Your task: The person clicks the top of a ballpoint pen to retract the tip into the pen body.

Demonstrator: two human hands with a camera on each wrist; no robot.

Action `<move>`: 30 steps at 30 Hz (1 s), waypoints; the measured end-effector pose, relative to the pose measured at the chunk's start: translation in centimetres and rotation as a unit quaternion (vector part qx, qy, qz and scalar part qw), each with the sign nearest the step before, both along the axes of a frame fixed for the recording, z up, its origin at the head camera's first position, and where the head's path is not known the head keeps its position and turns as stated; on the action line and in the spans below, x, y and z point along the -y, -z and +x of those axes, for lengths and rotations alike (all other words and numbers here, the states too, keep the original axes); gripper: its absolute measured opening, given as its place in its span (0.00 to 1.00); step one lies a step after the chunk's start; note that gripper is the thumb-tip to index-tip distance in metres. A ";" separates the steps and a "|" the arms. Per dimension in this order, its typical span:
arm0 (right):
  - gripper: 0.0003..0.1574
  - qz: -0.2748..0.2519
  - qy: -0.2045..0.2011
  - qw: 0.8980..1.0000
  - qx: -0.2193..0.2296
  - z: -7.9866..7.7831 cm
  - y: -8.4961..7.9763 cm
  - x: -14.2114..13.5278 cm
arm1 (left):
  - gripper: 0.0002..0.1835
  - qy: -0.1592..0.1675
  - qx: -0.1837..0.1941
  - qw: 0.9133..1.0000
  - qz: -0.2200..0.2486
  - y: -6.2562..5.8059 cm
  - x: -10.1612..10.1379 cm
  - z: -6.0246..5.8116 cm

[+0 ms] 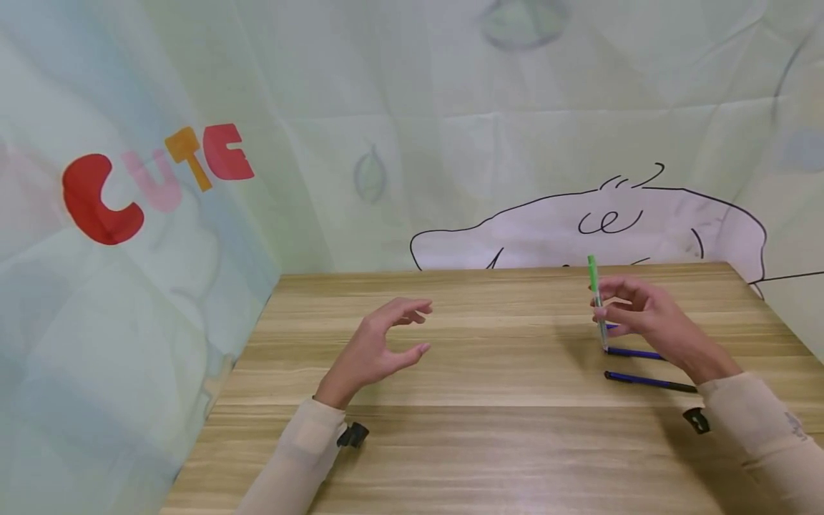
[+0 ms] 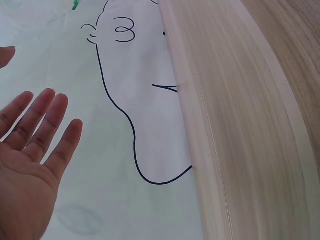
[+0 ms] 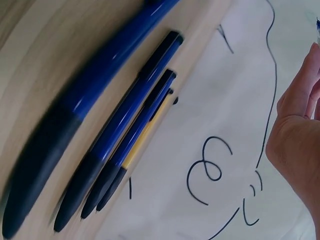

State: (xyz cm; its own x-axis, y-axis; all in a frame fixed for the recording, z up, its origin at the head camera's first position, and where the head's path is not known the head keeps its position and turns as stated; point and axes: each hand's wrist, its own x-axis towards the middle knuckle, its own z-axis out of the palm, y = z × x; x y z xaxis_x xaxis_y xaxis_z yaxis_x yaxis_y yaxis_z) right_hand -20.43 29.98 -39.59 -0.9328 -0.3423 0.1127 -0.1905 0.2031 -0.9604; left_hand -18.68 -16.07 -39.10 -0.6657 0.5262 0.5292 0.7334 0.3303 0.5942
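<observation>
- Right hand (image 1: 658, 320): fingers pinch the green pen (image 1: 594, 279), nearly upright, green end above them.
- Left hand (image 1: 371, 349): fingers wide, empty, the pen well off to their right.

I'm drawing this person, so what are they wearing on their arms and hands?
The left hand and right hand wear no gloves. The long, pale beige cloth left sleeve matches the right sleeve, which has a small greyish mark. A small, black, blocky gadget shows beside each wrist.

Left wrist view: green pen (image 2: 75, 5), thumb (image 2: 6, 56) cut off by edges.
</observation>
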 end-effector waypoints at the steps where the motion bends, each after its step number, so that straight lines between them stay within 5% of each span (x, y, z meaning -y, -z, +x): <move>1: 0.17 0.001 -0.001 1.000 -0.003 0.1 0.0 0.2 | 0.33 0.001 -0.002 1.000 0.000 0.0 -0.1 0.0; 30: 0.14 -0.043 -0.025 0.998 0.025 2.2 -1.0 3.6 | 0.33 0.010 0.004 1.000 0.019 0.0 -1.9 -0.6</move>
